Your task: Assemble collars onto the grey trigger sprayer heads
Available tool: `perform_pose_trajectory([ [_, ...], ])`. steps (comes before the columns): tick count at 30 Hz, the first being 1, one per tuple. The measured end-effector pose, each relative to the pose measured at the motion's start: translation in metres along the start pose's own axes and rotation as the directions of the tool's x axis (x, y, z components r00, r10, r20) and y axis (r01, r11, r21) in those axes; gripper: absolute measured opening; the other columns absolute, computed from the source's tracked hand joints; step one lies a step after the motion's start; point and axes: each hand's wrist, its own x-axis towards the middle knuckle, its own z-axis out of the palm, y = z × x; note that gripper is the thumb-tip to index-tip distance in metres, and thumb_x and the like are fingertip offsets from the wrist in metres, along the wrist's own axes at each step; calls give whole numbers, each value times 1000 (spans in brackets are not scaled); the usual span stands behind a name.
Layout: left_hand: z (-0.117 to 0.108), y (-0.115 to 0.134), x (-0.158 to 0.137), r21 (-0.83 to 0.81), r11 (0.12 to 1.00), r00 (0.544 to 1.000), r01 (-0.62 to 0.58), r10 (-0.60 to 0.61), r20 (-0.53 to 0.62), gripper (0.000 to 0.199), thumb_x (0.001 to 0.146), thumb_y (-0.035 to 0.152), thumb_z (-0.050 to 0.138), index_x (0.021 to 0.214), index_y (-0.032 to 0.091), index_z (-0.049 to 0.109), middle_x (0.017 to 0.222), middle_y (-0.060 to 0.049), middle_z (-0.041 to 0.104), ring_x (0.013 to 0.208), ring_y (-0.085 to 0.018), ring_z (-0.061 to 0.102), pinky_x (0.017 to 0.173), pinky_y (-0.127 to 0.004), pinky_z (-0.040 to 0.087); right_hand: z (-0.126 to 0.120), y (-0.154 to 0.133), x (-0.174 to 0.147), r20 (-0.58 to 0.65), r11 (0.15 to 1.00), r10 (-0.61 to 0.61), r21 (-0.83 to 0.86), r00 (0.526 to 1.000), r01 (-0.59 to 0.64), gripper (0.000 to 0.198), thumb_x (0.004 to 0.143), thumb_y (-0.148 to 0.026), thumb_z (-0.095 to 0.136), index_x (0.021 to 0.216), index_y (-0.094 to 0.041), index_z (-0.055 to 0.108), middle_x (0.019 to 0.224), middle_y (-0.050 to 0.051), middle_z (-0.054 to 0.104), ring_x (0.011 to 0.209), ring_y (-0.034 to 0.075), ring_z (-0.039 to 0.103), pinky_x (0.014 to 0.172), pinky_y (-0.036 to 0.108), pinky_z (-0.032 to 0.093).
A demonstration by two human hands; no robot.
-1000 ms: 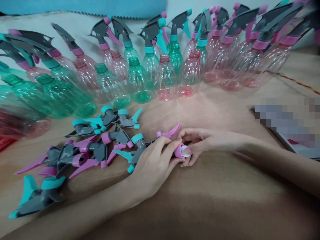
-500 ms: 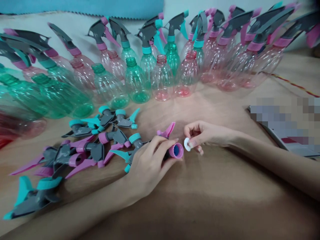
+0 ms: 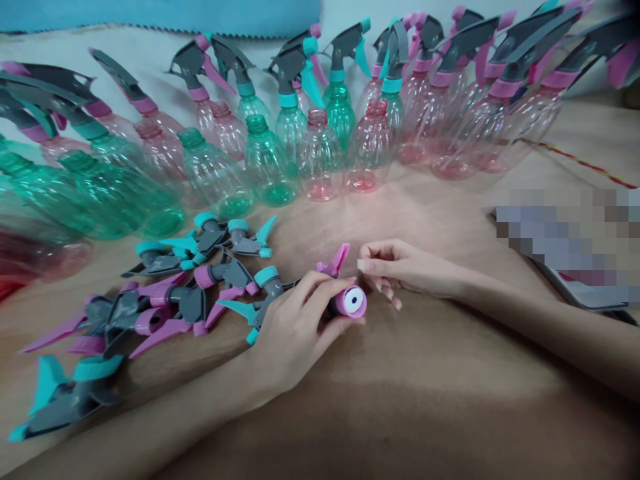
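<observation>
My left hand (image 3: pixel 295 320) is closed round a trigger sprayer head (image 3: pixel 341 301) with a pink collar and a pink trigger (image 3: pixel 339 259). Its collar opening faces right, and a white washer (image 3: pixel 355 300) with a dark centre hole sits inside. Just right of the collar is my right hand (image 3: pixel 395 263), apart from it. Its fingers are loosely curled and spread from each other, with nothing visible in them. Loose sprayer heads in grey with pink (image 3: pixel 185 303) or turquoise (image 3: pixel 270 277) parts lie left of my left hand.
Behind the hands stand several uncapped bottles, green (image 3: pixel 273 163) and pink (image 3: pixel 320 157). Bottles with sprayers fitted (image 3: pixel 443 123) line the back. A partly blurred flat object (image 3: pixel 590 297) lies at right, with a twisted red-yellow cord (image 3: pixel 585 159) beyond it.
The white washer has gone from my right fingers into the pink collar, covering the blue inside. My right hand has drawn slightly up and away. My left hand keeps its hold on the sprayer head.
</observation>
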Motion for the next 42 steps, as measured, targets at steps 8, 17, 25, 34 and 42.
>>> perform_pose_trajectory([
  [8,-1,1,2,-42,999,1000,21,-21,-4,31,88,32,64,116,19,57,101,-5,61,89,-18,63,73,-31,56,-4,0,-1,79,997,-4,82,997,-2,30,79,-46,69,77,-17,63,52,-7,52,44,5,47,40,15,42],
  [17,-2,1,3,-30,1000,1000,8,-8,-6,26,90,36,61,110,19,57,95,-4,60,83,-16,63,69,-29,55,6,-2,-5,72,1000,12,-22,997,-10,25,83,-38,68,71,-16,67,51,-6,54,42,4,46,39,15,38],
  [25,-1,1,3,-20,1000,1000,4,-5,-8,29,90,34,62,113,18,57,98,-5,61,85,-17,63,69,-28,55,5,1,-2,52,998,-43,43,998,41,27,83,-43,65,75,-17,67,50,-7,51,40,4,43,37,16,35],
  [34,-1,1,2,-35,999,1000,9,-10,-16,30,87,32,66,112,18,57,99,-5,61,87,-17,62,73,-30,55,15,-10,-9,-84,988,-153,-3,985,154,18,82,-37,69,84,-20,63,56,-7,54,46,5,46,43,17,37],
  [42,-5,2,2,-53,998,1000,-14,14,-2,30,90,26,62,117,19,54,99,-4,60,85,-16,62,71,-26,54,39,-55,-47,36,412,-605,-841,796,351,18,87,-26,61,104,-23,53,92,0,64,69,11,59,58,24,47],
])
